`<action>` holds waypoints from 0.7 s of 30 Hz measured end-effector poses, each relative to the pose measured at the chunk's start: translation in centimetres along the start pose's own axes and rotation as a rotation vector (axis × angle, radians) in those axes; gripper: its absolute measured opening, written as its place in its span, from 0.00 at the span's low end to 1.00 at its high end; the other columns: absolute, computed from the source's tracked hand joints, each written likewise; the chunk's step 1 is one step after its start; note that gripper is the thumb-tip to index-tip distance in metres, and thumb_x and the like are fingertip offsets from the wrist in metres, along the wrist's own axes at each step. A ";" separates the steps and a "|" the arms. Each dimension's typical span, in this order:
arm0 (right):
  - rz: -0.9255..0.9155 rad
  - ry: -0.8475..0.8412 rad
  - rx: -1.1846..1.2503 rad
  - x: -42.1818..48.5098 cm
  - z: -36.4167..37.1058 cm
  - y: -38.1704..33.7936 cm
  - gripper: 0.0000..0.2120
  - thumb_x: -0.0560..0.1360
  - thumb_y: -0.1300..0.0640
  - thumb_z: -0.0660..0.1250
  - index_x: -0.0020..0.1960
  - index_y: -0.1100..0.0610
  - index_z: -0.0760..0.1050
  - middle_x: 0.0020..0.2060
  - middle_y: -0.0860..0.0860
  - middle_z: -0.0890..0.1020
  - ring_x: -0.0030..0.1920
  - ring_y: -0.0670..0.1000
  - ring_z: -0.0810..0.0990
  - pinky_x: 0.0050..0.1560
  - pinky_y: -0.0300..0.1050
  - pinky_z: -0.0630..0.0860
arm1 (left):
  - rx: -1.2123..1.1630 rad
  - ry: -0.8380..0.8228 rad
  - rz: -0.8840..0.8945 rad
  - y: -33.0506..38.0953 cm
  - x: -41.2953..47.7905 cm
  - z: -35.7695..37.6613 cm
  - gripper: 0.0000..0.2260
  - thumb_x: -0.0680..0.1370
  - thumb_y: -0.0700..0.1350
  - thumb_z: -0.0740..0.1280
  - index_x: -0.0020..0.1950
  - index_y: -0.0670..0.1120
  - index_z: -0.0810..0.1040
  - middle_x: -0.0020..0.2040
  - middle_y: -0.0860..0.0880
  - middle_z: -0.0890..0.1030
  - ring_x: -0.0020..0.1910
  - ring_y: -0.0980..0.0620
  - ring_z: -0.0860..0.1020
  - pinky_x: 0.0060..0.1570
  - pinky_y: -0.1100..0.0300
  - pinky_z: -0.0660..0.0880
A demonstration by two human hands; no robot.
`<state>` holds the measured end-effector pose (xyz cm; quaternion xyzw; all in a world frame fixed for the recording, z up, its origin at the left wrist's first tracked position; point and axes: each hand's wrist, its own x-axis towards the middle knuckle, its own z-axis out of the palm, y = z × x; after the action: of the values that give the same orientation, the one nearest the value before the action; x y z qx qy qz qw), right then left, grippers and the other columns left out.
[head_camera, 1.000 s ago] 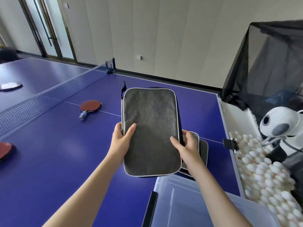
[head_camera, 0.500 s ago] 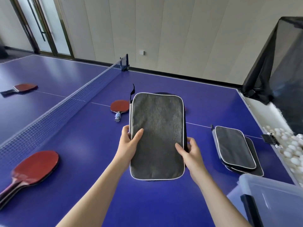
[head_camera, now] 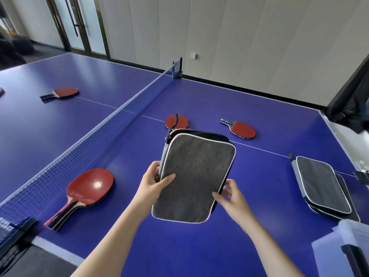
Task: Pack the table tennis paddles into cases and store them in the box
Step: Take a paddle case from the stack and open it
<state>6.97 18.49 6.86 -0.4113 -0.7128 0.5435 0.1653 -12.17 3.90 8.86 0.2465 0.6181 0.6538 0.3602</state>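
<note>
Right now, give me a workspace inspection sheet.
Surface: blue table, net across it.
Job's things: grey case held up; four red paddles lying loose; two stacked cases; clear box at lower right.
Clutter: small black item at table's right edge.
Hands: left hand and right hand grip the grey case's side edges.
Cables: nothing seen.
Surroundings: panelled wall, glass doors, black netting at right.

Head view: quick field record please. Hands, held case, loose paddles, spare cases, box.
left hand: grips held case's left edge
right hand: grips held case's lower right edge
held case: grey, white piping, above table
loose paddles: near-left paddle, paddle behind case, centre-right paddle, paddle beyond net
net: left of hands
spare cases: two stacked, table's right
box: clear plastic, bottom right, partly in view
</note>
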 end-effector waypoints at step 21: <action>-0.752 0.434 -0.656 -1.7 2.0 -9.4 0.13 0.71 0.44 0.67 0.43 0.54 0.80 0.38 0.47 0.76 0.43 0.51 0.75 0.43 0.46 0.72 | 1.084 0.126 0.647 -3.6 -1.2 -2.5 0.14 0.72 0.38 0.68 0.52 0.51 0.70 0.44 0.55 0.76 0.43 0.54 0.70 0.47 0.62 0.62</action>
<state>2.86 15.25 15.11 -0.2605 -0.8925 0.0986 0.3549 -12.75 1.33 5.22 0.5294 0.7756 0.3371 -0.0684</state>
